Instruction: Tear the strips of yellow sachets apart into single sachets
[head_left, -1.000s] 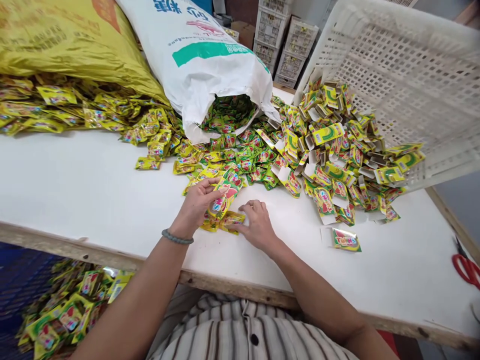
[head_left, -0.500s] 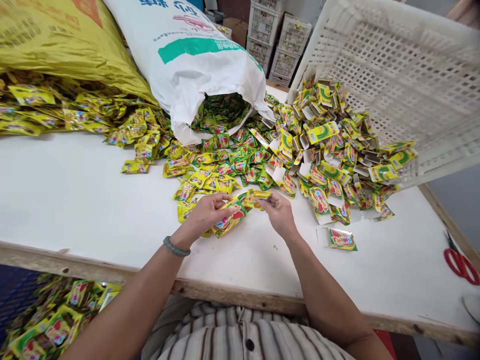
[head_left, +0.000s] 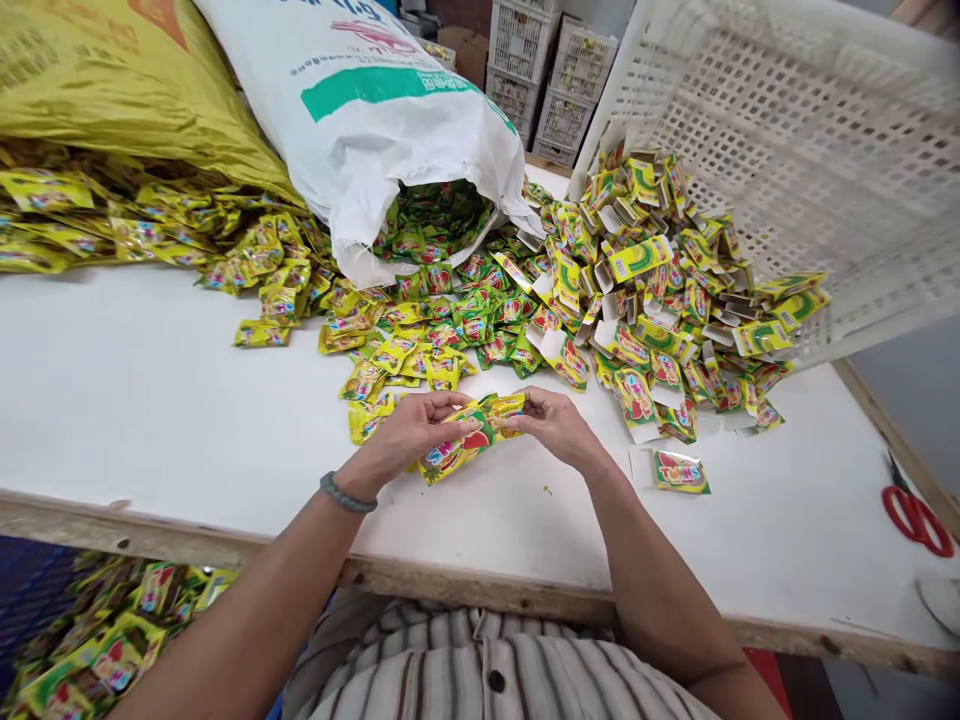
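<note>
Since half a second ago, both hands have drawn together just above the white table top (head_left: 150,400), the right hand (head_left: 559,428) now meeting the left hand (head_left: 409,432) over the same bundle. From the head camera, a small stack of yellow-green foil sachets (head_left: 471,440) sits between them, the left fingers closed around its near end and the right fingertips pinching its far end. Behind lie a loose heap of matching sachets (head_left: 420,340) spilling from a white woven sack (head_left: 375,120), and flat printed cartons (head_left: 660,290) before a tipped white plastic crate (head_left: 825,150).

We see yellow-green sachets (head_left: 420,345) with red marks beside the white sack (head_left: 375,110), which bears a teal band; left of that sack lies a yellow sack (head_left: 127,90), right of it a white crate (head_left: 817,150) and red-handled scissors (head_left: 915,520)
</note>
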